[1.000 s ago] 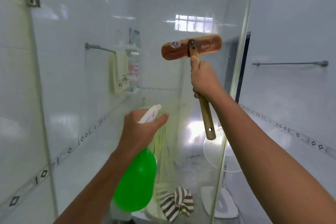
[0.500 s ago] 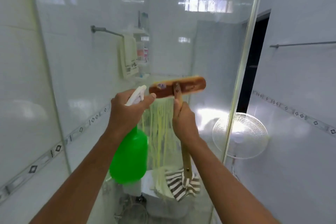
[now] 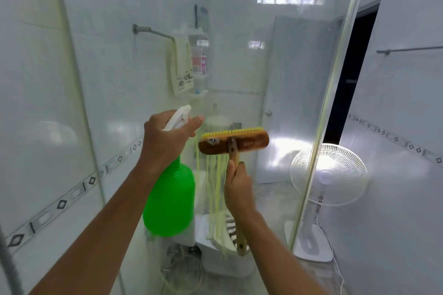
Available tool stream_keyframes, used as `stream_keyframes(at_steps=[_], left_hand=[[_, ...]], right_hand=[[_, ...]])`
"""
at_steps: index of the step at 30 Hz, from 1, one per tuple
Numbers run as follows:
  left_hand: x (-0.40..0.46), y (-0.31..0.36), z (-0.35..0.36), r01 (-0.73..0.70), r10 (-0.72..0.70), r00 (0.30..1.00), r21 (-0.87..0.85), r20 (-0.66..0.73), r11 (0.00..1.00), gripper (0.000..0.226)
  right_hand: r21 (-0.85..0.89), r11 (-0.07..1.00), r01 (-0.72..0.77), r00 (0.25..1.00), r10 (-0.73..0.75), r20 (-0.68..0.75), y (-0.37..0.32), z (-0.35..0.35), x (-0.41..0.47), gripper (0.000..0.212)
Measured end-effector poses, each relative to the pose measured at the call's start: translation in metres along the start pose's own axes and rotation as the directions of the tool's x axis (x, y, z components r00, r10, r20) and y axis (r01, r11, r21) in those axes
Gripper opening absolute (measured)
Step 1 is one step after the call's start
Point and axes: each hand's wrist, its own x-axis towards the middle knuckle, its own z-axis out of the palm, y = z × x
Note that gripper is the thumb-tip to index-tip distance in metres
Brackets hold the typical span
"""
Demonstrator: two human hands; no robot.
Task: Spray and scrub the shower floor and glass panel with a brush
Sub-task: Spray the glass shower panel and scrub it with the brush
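Here we hold 2 tools up against the clear glass shower panel (image 3: 287, 93). Our left hand (image 3: 167, 139) grips the neck of the green plastic spray bottle with a white trigger head (image 3: 169, 199), fingers curled round it. Just right of it, our right hand (image 3: 238, 187) clamps the handle of the wooden scrub brush with yellow bristles (image 3: 236, 142), bristles facing the glass. Yellowish streaks (image 3: 215, 187) run down the glass below the brush head. Beyond our right hand stands a white pedestal fan (image 3: 328, 175).
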Motion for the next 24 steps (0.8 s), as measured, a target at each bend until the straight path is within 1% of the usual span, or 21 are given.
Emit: stream_keyframes(at_steps=[1, 3, 5, 7, 9, 10, 12, 16, 18, 20, 22, 24], left_hand=[[-0.001, -0.001, -0.001, 0.007, -0.007, 1.0, -0.004, 0.003, 1.0, 0.03], [-0.002, -0.005, -0.004, 0.014, -0.014, 1.0, -0.013, 0.007, 1.0, 0.029], [-0.004, -0.008, -0.004, 0.014, -0.013, 1.0, -0.006, 0.01, 1.0, 0.029], [-0.006, -0.011, -0.002, 0.019, -0.019, 1.0, -0.002, 0.01, 1.0, 0.029], [-0.008, -0.014, 0.001, 0.029, -0.029, 0.999, -0.009, 0.013, 1.0, 0.029], [-0.009, -0.016, 0.002, 0.035, -0.035, 0.999, -0.016, 0.017, 0.999, 0.028], [-0.01, -0.018, 0.004, 0.05, -0.05, 0.999, -0.035, 0.021, 0.998, 0.029], [-0.012, -0.017, 0.005, 0.047, -0.046, 0.999, -0.028, 0.027, 0.999, 0.03], [-0.013, -0.018, 0.004, 0.048, -0.047, 0.998, -0.009, 0.035, 0.999, 0.031], [-0.015, -0.021, 0.004, 0.043, -0.044, 0.998, 0.003, 0.044, 0.999, 0.031], [-0.016, -0.024, 0.003, 0.056, -0.056, 0.997, 0.004, 0.052, 0.998, 0.032], [-0.017, -0.027, 0.002, 0.078, -0.078, 0.994, 0.009, 0.074, 0.997, 0.032]], right_hand=[[0.016, 1.0, 0.0, 1.0, 0.0, 0.003, -0.002, 0.001, -0.001, 0.04], [0.045, 0.998, 0.053, 0.998, -0.051, -0.033, -0.027, -0.007, 0.014, 0.039], [0.03, 0.993, 0.116, 0.987, -0.112, -0.119, -0.066, -0.029, 0.045, 0.039], [-0.006, 0.989, 0.148, 0.968, -0.146, -0.204, -0.101, -0.053, 0.078, 0.041], [-0.004, 0.986, 0.169, 0.956, -0.165, -0.241, -0.114, -0.065, 0.096, 0.043], [-0.005, 0.986, 0.167, 0.958, -0.164, -0.237, -0.112, -0.065, 0.094, 0.043], [-0.002, 0.989, 0.145, 0.971, -0.143, -0.192, -0.085, -0.051, 0.074, 0.04], [0.032, 0.999, -0.003, 1.0, 0.003, -0.002, -0.006, -0.009, 0.004, 0.036], [-0.009, 0.998, -0.054, 0.998, 0.055, 0.025, 0.01, 0.002, -0.013, 0.038], [0.006, 0.999, -0.033, 0.999, 0.033, 0.003, -0.002, 0.0, -0.006, 0.039], [0.027, 0.999, 0.04, 0.998, -0.039, -0.039, -0.037, -0.013, 0.02, 0.038], [-0.003, 0.994, 0.108, 0.989, -0.108, -0.101, -0.079, -0.032, 0.057, 0.041]])
